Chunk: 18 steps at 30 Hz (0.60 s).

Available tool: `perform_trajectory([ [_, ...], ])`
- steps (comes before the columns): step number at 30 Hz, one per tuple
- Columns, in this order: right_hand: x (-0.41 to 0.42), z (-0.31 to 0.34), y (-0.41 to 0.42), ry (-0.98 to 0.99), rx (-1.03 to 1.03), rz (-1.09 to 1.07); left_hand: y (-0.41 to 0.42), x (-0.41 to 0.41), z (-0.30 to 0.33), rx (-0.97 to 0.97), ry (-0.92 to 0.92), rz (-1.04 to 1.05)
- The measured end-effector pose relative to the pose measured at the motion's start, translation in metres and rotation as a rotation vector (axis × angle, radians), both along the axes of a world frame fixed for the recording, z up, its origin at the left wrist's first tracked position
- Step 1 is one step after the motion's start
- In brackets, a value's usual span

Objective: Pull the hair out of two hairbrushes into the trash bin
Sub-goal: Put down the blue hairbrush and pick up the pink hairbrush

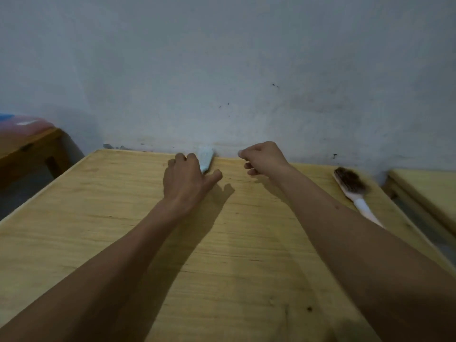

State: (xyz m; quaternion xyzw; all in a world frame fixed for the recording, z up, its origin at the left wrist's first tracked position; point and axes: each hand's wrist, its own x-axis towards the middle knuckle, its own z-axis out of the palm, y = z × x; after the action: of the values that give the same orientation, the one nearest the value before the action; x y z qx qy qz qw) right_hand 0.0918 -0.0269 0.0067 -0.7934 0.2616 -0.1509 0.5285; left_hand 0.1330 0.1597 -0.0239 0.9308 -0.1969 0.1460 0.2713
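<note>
A pale blue-white hairbrush (pixel 206 157) lies at the far edge of the wooden table (pixel 98 218), close to the wall. My left hand (pixel 186 180) rests over its near end, fingers curled around it. My right hand (pixel 262 156) hovers a little to the right of that brush, thumb and fingers pinched together; whether hair is between them is too blurred to tell. A second hairbrush (pixel 351 187), white-handled with dark hair matted in its bristles, lies on the table at the right, apart from both hands. No trash bin is in view.
A grey-white wall (pixel 222 70) rises straight behind the table. Another wooden table with a pink and blue object (pixel 22 124) stands at the left. A third wooden surface (pixel 429 191) sits at the right, across a narrow gap.
</note>
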Motion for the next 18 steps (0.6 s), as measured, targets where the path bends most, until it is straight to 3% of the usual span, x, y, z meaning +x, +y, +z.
perform_trajectory([
  [3, -0.047, 0.018, -0.033, 0.031, -0.154, -0.069, -0.035, -0.032, 0.009, -0.027, -0.011, -0.132],
  [8, -0.117, 0.038, -0.095, 0.138, -0.378, -0.264, -0.114, -0.101, 0.008, 0.051, 0.182, -0.39],
  [13, -0.159, 0.031, -0.157, 0.248, -0.279, -0.394, -0.184, -0.156, 0.008, 0.066, 0.301, -0.526],
  [18, -0.168, 0.019, -0.168, 0.266, -0.13, -0.358, -0.224, -0.182, 0.009, 0.065, 0.333, -0.605],
])
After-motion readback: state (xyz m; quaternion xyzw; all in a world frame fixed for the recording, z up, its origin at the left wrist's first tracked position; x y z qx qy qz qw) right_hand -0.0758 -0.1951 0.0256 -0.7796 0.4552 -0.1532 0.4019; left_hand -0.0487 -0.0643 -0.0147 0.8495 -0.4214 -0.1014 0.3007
